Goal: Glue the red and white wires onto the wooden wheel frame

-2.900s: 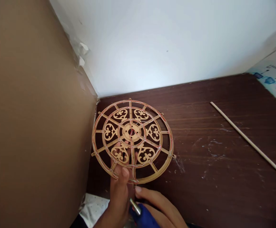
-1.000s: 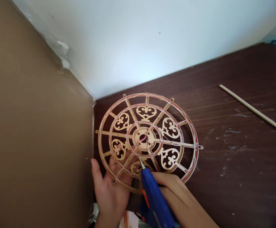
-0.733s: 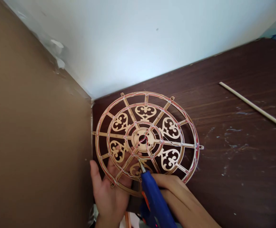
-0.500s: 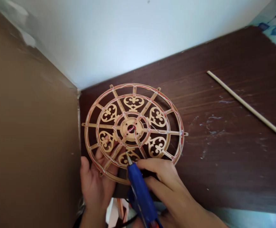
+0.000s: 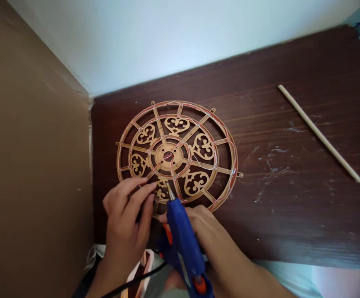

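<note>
The work in hand is hot-glue application on a flat, round, laser-cut wooden wheel [image 5: 174, 103] with heart-shaped fretwork, which lies on a dark brown wood-grain tabletop [image 5: 291, 82], close to an upright tan cardboard panel [image 5: 34, 165]. Thin reddish-white lines, possibly glue, follow its rings and spokes. The right hand [image 5: 200, 223] closes firmly around the handle of a blue hot-glue gun [image 5: 183, 244], with the gun's metal nozzle [image 5: 170, 192] over the wheel's lower inner ring. Contact at the tip cannot be confirmed. The left hand [image 5: 126, 219] grips nothing visible; its loosely extended fingers [image 5: 142, 190] reach over the wheel's lower left section, just beside the nozzle. The next move calls for keeping these fingers clear of the hot tip. A pale wooden dowel [image 5: 319, 134] lies well apart on the right.
</note>
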